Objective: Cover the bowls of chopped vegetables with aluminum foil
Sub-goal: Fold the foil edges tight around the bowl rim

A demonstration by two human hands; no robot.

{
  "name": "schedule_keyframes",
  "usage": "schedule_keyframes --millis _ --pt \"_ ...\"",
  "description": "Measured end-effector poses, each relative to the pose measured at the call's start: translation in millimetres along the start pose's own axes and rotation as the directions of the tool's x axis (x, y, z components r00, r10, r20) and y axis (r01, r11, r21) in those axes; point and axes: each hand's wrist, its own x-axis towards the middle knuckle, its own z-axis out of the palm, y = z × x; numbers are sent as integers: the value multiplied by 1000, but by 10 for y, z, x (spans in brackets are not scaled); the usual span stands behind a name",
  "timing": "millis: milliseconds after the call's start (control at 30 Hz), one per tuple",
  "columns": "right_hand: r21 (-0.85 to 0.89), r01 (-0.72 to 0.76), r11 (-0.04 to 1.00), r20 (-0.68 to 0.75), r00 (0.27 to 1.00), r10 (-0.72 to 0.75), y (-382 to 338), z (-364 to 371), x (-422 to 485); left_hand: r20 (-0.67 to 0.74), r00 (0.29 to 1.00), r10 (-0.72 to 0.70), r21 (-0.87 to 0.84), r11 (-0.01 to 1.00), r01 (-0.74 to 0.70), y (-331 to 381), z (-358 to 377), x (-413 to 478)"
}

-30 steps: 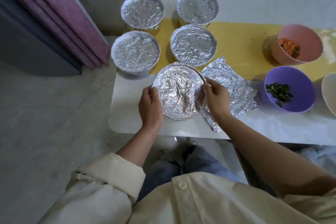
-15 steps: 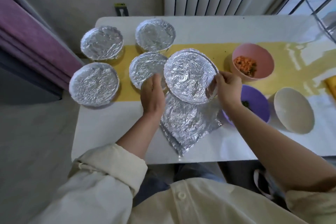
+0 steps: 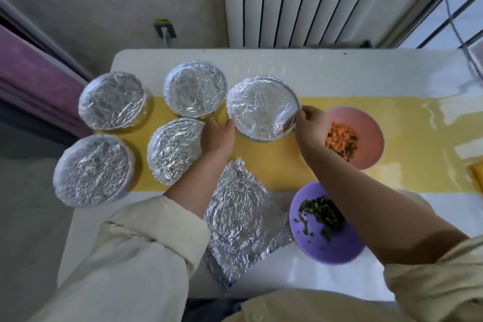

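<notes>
Head-worn wide-angle view, looking steeply down over the table (image 3: 261, 60).

The camera sat above the near edge, close enough that the person's sleeves (image 3: 136, 256) filled the bottom of frame; it faced forward and down, centred near the foil-covered bowl (image 3: 261, 107), reaching the radiator (image 3: 300, 0) at the far side and floor (image 3: 26, 204) on the left.

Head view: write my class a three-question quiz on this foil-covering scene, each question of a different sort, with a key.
1. True or false: the purple bowl of chopped greens lies uncovered.
2. How many bowls already wear foil?
3. What do the left hand and right hand hold? A) the pink bowl B) a foil-covered bowl C) the loose foil sheets
Key: 1 true; 2 five; 3 B.
</notes>
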Motion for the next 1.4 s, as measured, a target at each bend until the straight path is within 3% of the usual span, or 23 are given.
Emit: schedule_keyframes --millis 100,267,500,633,1067,1300,1367,1400 --pt "-10 4 1000 -23 1000 -4 -27 65 220 -29 996 -80 20 997 80 148 115 92" --pt "-54 -27 998 -47 999 24 2 167 430 211 941 -265 -15 962 274 271 356 345" --pt "-66 -107 992 -76 992 102 69 323 558 136 969 -208 32 978 205 260 523 614" --pt "-32 -120 992 -84 990 117 64 335 584 171 951 -256 -14 965 262 234 598 633" --pt "195 -171 966 -73 979 188 41 509 565 76 983 -164 50 986 161 246 576 867" --pt "175 -222 959 54 975 215 54 484 604 88 981 -171 17 985 171 204 580 867" --pt "120 -150 981 49 988 145 80 435 582 121 973 -196 18 981 195 176 577 830" --pt "63 -21 998 12 1000 20 93 410 565 131 972 -194 16 981 194 163 571 806"
